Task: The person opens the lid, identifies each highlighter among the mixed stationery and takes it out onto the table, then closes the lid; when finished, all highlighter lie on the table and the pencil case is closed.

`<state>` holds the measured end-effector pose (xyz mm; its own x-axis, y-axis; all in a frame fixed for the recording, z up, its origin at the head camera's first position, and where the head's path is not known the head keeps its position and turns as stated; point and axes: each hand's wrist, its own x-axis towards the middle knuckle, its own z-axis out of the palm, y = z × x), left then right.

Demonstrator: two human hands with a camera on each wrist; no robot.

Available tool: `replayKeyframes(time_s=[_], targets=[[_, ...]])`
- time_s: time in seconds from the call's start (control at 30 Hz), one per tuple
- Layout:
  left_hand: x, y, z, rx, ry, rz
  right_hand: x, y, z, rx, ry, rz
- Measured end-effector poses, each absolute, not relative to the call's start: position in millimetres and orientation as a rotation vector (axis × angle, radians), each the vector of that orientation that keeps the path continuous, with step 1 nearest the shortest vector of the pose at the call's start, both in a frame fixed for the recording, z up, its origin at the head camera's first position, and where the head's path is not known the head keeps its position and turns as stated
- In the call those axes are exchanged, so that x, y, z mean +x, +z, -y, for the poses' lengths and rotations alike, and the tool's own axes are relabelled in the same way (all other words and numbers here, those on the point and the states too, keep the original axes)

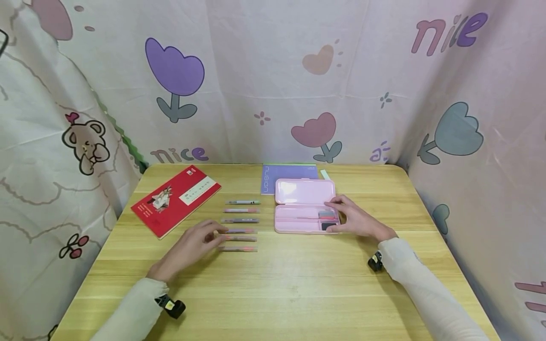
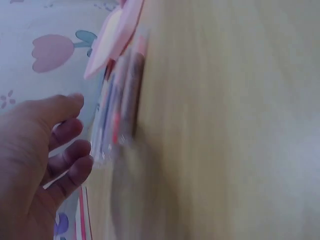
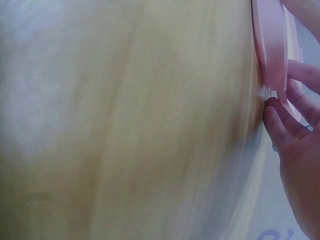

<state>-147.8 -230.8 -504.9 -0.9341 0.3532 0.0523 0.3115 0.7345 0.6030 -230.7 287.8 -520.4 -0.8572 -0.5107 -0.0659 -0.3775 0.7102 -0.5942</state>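
My left hand point(image 1: 194, 244) hovers at the left ends of the lower pens in a column of several slim pens point(image 1: 240, 220), its fingers loosely curved. In the left wrist view, a gap shows between the fingertips and the pens point(image 2: 131, 90), and nothing is held. A pink pencil case point(image 1: 304, 191) lies with its lid laid back. My right hand point(image 1: 358, 220) grips its right end, thumb at the near corner and fingers at the hinge side. The right wrist view shows fingertips at the case end point(image 3: 275, 50). Inside sit a grey-and-red block point(image 1: 327, 215) and a black piece point(image 1: 328, 226).
A red notebook point(image 1: 170, 203) lies slanted at the left of the wooden table point(image 1: 298, 293). Behind the case is a purple booklet point(image 1: 286, 173), partly covered by the lid. A small pale strip point(image 1: 325, 174) lies beside it. Patterned curtains point(image 1: 247, 71) enclose the back and sides.
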Motion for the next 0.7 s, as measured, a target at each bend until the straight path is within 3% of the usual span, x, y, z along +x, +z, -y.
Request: replayKeyframes(time_s=[0.7], targets=[[-226, -485, 122, 0.632, 1.133, -2.718, -231, -521, -288, -0.719, -0.868, -2.689]])
